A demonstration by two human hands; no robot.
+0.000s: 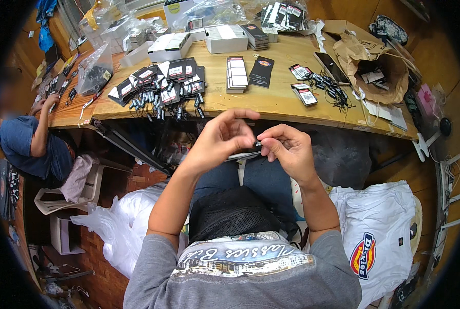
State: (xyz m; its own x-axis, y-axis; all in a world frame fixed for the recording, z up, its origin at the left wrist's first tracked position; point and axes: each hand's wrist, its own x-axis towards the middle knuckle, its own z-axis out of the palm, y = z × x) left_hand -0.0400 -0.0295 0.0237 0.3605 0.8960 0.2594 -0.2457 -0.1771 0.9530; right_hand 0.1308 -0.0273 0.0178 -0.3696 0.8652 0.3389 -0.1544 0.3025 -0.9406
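Fabric shirt (240,288), curled fingers (277,133), pinched black tab (258,144)

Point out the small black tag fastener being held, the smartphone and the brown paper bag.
Small black tag fastener (258,144): head view, its visible middle.
Smartphone (331,67): head view, its dark upper face.
Brown paper bag (349,49): head view, its crumpled side.

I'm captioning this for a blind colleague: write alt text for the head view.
A person's right hand pinches a small black piece, the left hand close beside it, before a wooden table. On it are black tags, white boxes and a brown paper bag; another person is at left.
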